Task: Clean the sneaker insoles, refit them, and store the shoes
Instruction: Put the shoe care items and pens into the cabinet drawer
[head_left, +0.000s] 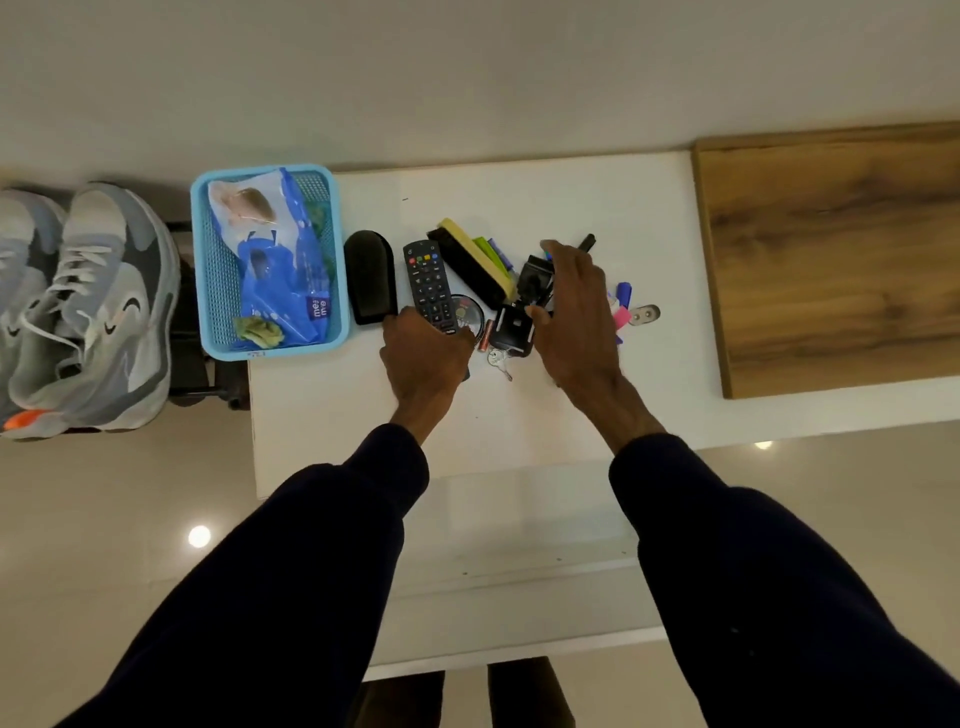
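Sneakers (88, 312) sit as a pair off the left end of the white worktop (597, 197), laces up, just beside the blue basket (218, 270) holding a blue wipes pack (280, 280). Left hand (426, 353) lies knuckles-up over the near end of the remote (427, 280), fingers curled down, though whether it truly grips it I cannot tell. Right hand (571, 312) reaches out over the black clip holder (514, 327), fingers stretched and apart, holding nothing.
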